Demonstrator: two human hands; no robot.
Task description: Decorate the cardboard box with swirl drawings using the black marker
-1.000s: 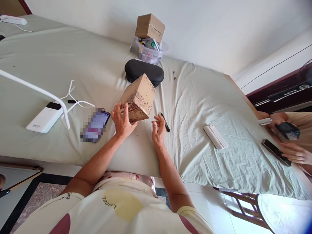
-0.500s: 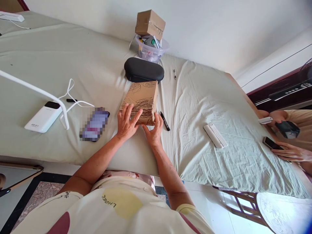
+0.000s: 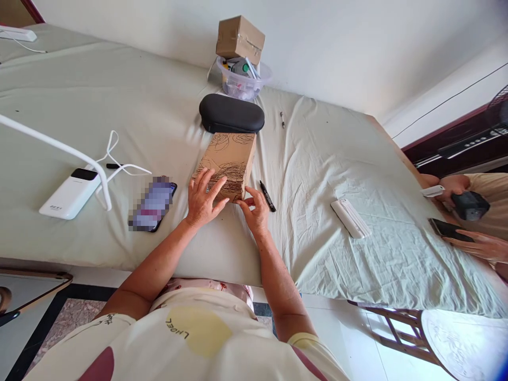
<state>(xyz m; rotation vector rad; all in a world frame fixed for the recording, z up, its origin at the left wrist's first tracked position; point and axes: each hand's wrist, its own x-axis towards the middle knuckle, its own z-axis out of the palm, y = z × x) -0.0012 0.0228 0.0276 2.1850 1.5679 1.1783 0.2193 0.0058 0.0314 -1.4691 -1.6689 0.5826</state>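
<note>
A brown cardboard box (image 3: 229,161) covered in black pen scribbles lies flat on the pale green sheet (image 3: 317,159) in front of me. My left hand (image 3: 202,198) rests spread on the box's near left corner. My right hand (image 3: 256,211) touches its near right edge with the fingertips. A black marker (image 3: 268,196) lies on the sheet just right of the box, beside my right hand.
A phone (image 3: 153,203), a white power bank (image 3: 69,193) with cable and a white lamp arm (image 3: 59,151) lie left. A black case (image 3: 231,114), a tub (image 3: 242,84) bearing a taped box (image 3: 240,39) sit behind. A white remote (image 3: 351,218) lies right. Another person's hands (image 3: 472,243) are at the far right.
A second ago my left hand held the box tilted up in the air and my right hand was free. The box now lies flat on the sheet with both hands on it.
</note>
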